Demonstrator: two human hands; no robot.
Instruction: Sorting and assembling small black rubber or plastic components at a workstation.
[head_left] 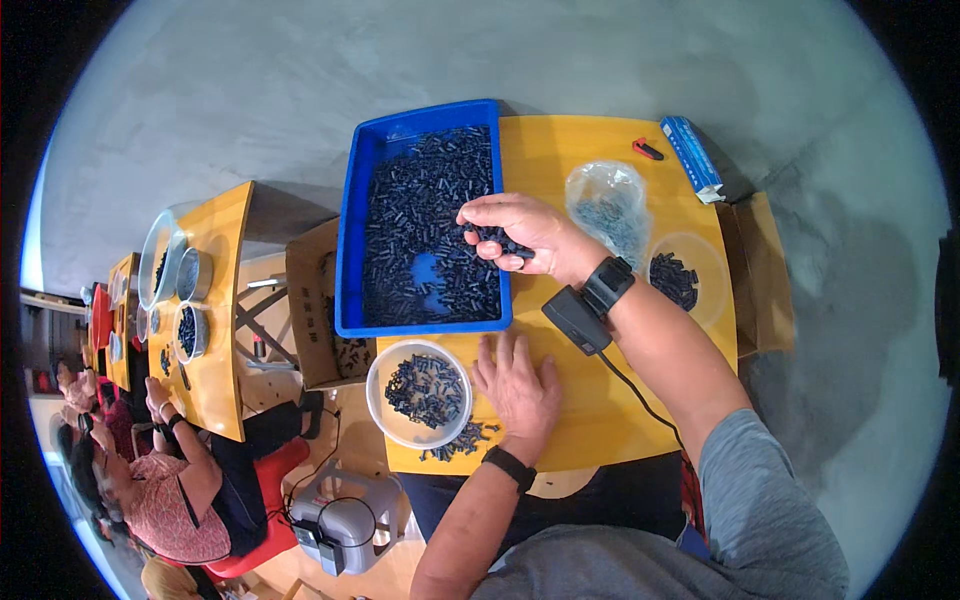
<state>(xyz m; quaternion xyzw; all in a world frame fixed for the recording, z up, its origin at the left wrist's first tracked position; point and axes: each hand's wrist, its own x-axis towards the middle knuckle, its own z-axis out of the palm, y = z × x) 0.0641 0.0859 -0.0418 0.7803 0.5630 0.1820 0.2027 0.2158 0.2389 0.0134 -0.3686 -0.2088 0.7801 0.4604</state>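
My right hand [515,232] is cupped closed around a handful of small black cylindrical parts [508,240], held at the right side of the blue tray [345,260]. Many more of these black pieces [425,180] fill the tray, and a patch of its blue bottom shows low down. My left hand [518,388] lies on the yellow table [620,400] with fingers spread, holding nothing. Just left of it stands a round white tub [376,395] partly filled with small dark parts [425,390]. Loose dark parts [462,440] lie on the table below the tub.
A clear plastic bag [610,205] of small parts, a pale round container [700,245] with black pieces, a red-black tool [648,149] and a blue box [691,158] sit at right. Cardboard boxes [310,300] [765,270] flank the table. Another person [165,490] works at left.
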